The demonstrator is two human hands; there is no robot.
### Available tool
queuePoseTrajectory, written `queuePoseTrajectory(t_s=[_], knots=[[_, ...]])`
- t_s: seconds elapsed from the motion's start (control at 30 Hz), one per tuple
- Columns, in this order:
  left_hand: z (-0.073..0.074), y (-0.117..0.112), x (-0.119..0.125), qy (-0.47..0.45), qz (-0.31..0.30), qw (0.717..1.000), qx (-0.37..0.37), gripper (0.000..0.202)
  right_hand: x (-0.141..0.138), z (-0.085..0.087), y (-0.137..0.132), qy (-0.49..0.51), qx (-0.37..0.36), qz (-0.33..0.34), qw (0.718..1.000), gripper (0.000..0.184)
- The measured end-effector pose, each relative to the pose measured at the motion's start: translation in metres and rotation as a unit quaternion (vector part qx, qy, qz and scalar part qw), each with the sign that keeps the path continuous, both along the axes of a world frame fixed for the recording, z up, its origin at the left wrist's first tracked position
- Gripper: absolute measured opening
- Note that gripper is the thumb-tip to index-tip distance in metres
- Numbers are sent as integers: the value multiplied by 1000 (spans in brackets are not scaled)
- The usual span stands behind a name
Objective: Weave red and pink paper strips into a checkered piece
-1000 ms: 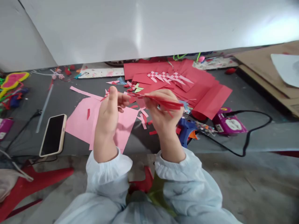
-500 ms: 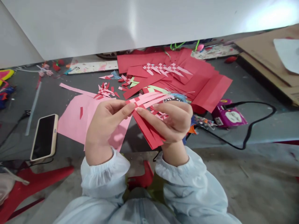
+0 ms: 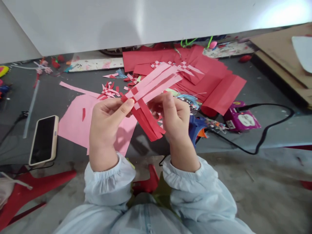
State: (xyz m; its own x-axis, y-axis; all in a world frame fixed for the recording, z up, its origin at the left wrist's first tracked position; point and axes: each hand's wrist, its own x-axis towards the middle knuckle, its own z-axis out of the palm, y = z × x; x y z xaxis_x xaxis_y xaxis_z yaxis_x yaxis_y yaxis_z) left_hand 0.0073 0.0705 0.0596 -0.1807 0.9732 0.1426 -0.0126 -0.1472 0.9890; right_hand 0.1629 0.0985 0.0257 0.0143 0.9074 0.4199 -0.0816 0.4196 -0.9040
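Note:
My left hand (image 3: 109,122) pinches the left corner of a small woven paper piece (image 3: 135,94) between thumb and fingers. The piece has a red and pink checkered part, with long pink strips fanning up to the right and red strips hanging down to the right. My right hand (image 3: 174,115) is just right of it, fingers half curled and thumb raised apart from the paper. Its fingertips reach behind the strips and are partly hidden; I see nothing held in it. Pink paper sheets (image 3: 73,123) lie beneath my left hand, and small woven pieces (image 3: 107,91) lie beyond it.
Red paper sheets (image 3: 214,87) are piled at the back, with checkered pieces on top. A phone (image 3: 44,139) lies at left. A purple box (image 3: 241,118) with a black cable (image 3: 263,131) sits at right, near cardboard (image 3: 275,48). A white panel (image 3: 73,26) stands behind.
My right hand has let go of the woven piece and drawn slightly back, its thumb now raised. The pink strips now point further up and show fully; my left hand keeps its pinch.

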Motion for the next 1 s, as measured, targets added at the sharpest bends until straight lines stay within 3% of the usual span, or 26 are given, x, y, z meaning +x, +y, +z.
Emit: queuePoseTrajectory(t_s=[0.3, 0.5, 0.8, 1.0], knots=[[4, 3, 7, 136, 23, 990, -19, 23, 2, -1, 7, 101, -84, -4, 991, 32], [0, 6, 5, 133, 13, 991, -17, 18, 8, -2, 12, 139, -143, 41, 979, 34], [-1, 7, 8, 90, 9, 996, -22, 13, 6, 1, 13, 140, -147, 24, 979, 39], [-8, 11, 7, 52, 8, 998, -27, 24, 2, 2, 13, 131, -149, 17, 980, 44]])
